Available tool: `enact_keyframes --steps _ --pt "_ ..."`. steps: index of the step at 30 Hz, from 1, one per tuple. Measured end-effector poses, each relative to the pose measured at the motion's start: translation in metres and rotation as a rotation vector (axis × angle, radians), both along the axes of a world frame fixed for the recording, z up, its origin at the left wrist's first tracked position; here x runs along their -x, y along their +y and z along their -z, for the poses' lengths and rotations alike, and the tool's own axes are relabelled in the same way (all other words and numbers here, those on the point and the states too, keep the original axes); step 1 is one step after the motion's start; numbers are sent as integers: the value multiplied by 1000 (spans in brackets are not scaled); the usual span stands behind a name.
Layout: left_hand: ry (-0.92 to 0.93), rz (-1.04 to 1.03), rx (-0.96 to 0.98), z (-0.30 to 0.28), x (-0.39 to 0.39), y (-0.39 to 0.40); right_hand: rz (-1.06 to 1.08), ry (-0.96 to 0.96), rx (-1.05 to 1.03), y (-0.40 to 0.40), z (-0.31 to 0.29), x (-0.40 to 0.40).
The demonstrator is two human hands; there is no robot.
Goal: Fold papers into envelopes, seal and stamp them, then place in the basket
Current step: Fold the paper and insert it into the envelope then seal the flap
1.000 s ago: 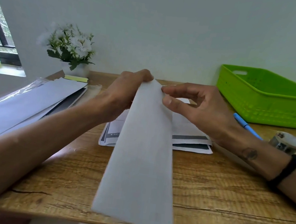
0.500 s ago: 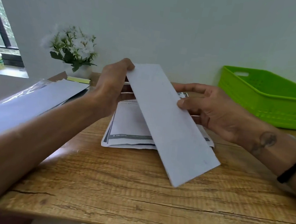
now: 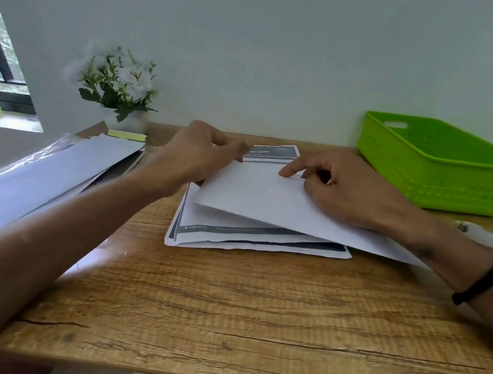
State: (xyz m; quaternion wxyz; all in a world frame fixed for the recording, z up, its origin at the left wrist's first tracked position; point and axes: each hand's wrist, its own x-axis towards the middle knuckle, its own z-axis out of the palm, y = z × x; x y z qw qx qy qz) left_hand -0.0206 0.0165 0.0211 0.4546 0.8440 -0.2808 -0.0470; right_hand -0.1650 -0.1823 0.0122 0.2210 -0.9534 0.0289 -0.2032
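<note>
Envelope [image 3: 268, 199] lies flat over printed papers [image 3: 232, 235], middle of tabletop [image 3: 236, 326], nearer back edge. Long axis runs left to right, right end slightly toward front edge. Left hand [image 3: 194, 155] grip pinched on far left corner; right hand [image 3: 342, 188] presses flat on right part, forefinger down at far edge, not clamped. Envelope looks thin, light, bendy, probably slides easy on paper; best taken at edges or corners. Basket [image 3: 434, 177] at back right corner.
</note>
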Motion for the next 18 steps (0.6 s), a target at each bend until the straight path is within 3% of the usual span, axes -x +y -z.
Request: enact_keyframes --steps 2,5,12,18 --pt "-215 -47 -125 4 1 -2 -19 -20 49 4 1 1" --pt "-389 -43 -222 10 -1 -3 -64 -31 94 9 6 0" --pt "-573 -4 -363 22 5 -4 -139 1 185 14 22 -4" --pt "-719 39 -373 30 9 -5 -120 30 277 15 17 -3"
